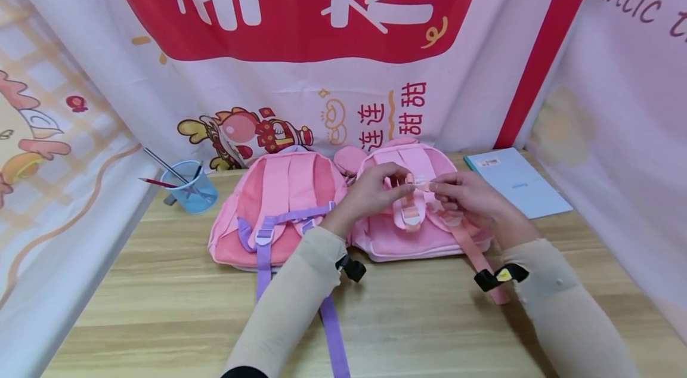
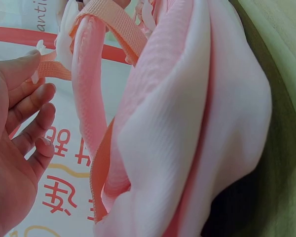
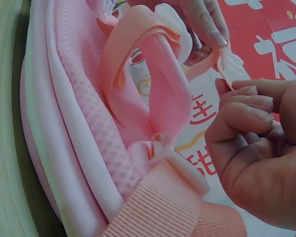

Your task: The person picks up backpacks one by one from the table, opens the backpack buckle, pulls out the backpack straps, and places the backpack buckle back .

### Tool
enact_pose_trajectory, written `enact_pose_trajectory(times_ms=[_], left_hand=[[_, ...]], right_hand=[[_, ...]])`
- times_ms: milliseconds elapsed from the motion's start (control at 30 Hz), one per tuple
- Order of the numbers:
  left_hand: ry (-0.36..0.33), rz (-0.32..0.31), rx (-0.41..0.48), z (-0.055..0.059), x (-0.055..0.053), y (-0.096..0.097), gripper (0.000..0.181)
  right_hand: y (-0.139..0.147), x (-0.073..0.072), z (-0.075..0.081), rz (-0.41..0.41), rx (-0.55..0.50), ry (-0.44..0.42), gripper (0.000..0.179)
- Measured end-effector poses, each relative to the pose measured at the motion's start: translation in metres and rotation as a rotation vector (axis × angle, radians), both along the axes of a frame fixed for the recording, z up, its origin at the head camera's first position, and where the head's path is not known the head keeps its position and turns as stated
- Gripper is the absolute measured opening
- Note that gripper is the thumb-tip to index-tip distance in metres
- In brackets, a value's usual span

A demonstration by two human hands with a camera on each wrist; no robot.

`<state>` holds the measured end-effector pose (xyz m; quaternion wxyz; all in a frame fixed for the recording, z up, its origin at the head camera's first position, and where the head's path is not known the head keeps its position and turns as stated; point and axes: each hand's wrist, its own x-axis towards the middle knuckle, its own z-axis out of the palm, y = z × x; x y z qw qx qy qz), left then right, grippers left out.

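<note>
Both hands are raised over the pink backpack (image 1: 389, 242) on the right, which lies with its shoulder straps up. My left hand (image 1: 378, 190) pinches a short peach webbing strap (image 2: 55, 70) by a white plastic buckle (image 3: 232, 65) between thumb and index finger. Opposite it, my right hand (image 1: 466, 194) pinches the end at the same buckle, its other fingers curled in. The two sets of fingertips are close together. Below them, a padded shoulder strap (image 3: 170, 81) loops up from the bag. A loose peach strap (image 1: 472, 251) hangs off the bag's lower right.
A second pink backpack (image 1: 225, 232) with purple straps (image 1: 334, 336) lies alongside on the left. A blue mesh cup (image 1: 198, 196) with pens stands behind it. Light blue notebooks (image 1: 517, 181) lie at back right. Printed cloth (image 1: 300, 80) hangs around the wooden table (image 1: 418, 318).
</note>
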<state>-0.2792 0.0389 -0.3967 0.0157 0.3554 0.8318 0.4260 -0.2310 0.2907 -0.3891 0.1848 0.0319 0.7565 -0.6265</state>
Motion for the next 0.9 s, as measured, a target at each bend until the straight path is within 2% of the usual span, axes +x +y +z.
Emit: enact_pose_trajectory(times_ms=[200, 300, 433, 567, 733, 900], left_hand=[[0.009, 0.002, 0.005, -0.001, 0.0, 0.0, 0.025], [0.021, -0.007, 0.013, -0.001, -0.001, 0.001, 0.023], [0.036, -0.02, 0.018, -0.002, -0.001, 0.001, 0.019], [0.045, -0.023, 0.008, -0.002, -0.001, 0.001, 0.018], [0.052, -0.028, -0.014, -0.001, -0.001, 0.002, 0.021], [0.097, -0.033, -0.075, 0.0, -0.002, 0.005, 0.022]], right_hand=[[-0.004, -0.001, -0.003, 0.025, -0.085, 0.011, 0.028], [-0.006, -0.001, -0.002, 0.023, -0.09, 0.009, 0.029], [-0.011, -0.001, -0.001, 0.002, -0.111, -0.023, 0.027], [-0.016, -0.003, -0.002, -0.021, -0.201, -0.065, 0.02], [-0.019, -0.003, -0.003, -0.059, -0.28, -0.099, 0.028], [-0.02, -0.002, -0.002, -0.074, -0.165, -0.068, 0.029]])
